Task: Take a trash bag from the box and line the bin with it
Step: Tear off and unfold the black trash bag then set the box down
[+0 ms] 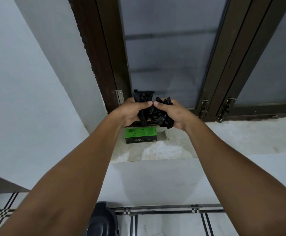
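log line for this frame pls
stage: bag out, bin unlined | left hand: grips bag | right hand: grips bag | box: on sill | bin: floor

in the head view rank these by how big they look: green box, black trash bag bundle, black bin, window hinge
1. black trash bag bundle
2. green box
3. window hinge
The black bin is partly hidden by an arm and nearer the camera, so it stays unranked.

A pale stone sill (232,138) carries a green box (141,135).
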Demonstrator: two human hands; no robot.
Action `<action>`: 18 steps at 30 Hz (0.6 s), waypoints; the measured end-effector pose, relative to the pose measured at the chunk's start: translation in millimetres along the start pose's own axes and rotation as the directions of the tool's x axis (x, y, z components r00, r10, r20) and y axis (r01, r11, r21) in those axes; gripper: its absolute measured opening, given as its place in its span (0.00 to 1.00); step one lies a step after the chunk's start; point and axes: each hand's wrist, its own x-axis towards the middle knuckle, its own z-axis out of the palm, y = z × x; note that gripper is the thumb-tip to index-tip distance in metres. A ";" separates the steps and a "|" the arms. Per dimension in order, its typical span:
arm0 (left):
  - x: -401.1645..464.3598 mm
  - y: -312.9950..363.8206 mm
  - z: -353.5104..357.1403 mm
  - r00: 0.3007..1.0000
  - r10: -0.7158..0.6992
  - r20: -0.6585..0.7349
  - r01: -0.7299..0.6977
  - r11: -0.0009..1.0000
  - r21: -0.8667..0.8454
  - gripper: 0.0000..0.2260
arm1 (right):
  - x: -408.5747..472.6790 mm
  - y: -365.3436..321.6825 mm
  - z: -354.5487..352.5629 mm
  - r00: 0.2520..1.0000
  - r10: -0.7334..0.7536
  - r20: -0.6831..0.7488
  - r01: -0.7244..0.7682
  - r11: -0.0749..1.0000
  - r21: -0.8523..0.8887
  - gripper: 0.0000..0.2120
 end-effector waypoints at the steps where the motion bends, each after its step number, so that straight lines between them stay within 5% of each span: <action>1: 0.1 -2.4 1.2 1.000 -0.006 0.001 0.006 0.998 -0.058 0.10 | -0.4 2.7 0.8 1.000 -0.002 0.008 0.002 0.999 0.044 0.21; 4: -0.9 -8.7 3.6 1.000 -0.018 0.004 0.019 0.987 -0.158 0.10 | -3.5 8.2 4.5 0.999 -0.019 0.029 0.016 0.993 0.117 0.13; 14: 3.7 -24.7 5.3 1.000 -0.019 -0.019 0.012 0.948 -0.317 0.06 | -6.8 17.6 10.5 0.998 -0.005 -0.060 0.023 0.955 0.297 0.19; 18: 6.0 -21.9 -6.6 0.993 -0.052 -0.105 -0.004 0.879 -0.477 0.03 | -9.9 18.6 -4.6 0.993 0.046 -0.107 0.007 0.893 0.451 0.08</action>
